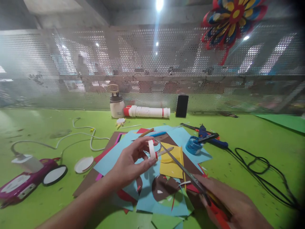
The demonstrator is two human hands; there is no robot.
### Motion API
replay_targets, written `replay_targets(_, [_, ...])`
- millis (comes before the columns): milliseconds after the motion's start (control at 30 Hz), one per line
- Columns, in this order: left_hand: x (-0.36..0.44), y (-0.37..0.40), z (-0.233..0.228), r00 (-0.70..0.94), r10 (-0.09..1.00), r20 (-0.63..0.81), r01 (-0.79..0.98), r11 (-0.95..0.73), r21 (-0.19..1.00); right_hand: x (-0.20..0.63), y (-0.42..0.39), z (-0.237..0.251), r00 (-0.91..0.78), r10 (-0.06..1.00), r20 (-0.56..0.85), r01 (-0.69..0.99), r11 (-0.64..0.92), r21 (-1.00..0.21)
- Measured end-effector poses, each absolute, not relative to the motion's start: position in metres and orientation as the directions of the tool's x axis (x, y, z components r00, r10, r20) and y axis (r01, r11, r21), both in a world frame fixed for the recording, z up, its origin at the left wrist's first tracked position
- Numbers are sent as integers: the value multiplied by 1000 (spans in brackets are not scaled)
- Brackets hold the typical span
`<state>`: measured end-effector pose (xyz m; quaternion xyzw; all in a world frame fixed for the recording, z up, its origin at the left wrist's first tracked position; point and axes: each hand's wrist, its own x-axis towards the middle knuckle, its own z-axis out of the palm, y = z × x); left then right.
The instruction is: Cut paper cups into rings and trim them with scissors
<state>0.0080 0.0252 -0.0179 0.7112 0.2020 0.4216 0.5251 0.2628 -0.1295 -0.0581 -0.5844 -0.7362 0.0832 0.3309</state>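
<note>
My left hand (pixel 134 157) pinches a small white ring (pixel 152 149) with red patches on its edge, between thumb and fingers. My right hand (pixel 233 200), at the lower right, is wrapped round the red handle of a pair of scissors (pixel 190 176). Their long metal blade points up and left, its tip close to the ring. A pale pointed strip (pixel 166 151) shows beside the ring; I cannot tell whether it is part of the scissors. Under both hands lie blue paper sheets (pixel 147 203), a yellow paper piece (pixel 172 162) and brown sheets with small scraps.
To the right are a blue jar (pixel 193 146), a glue gun (pixel 212 138) and a black cable (pixel 264 184). A sprayer bottle (pixel 117 106), a white tube (pixel 150 112) and a phone (pixel 182 106) stand behind. A purple power strip (pixel 26 181) and a round lid (pixel 84 164) lie left.
</note>
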Motion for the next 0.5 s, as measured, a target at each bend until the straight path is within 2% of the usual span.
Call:
replay_targets(100, [7,26,-19,569,719,399,-167,-374,912,263,-128,-61,-106,919,379,827,293,-479])
replay_targets(300, [5,29,-21,591,699,402,-158,-388,908,263,-126,-64,-180,899,399,807,367,-463])
replay_targets(500, [4,32,-23,606,700,378,-152,-364,919,265,-127,-61,-206,851,484,863,391,-321])
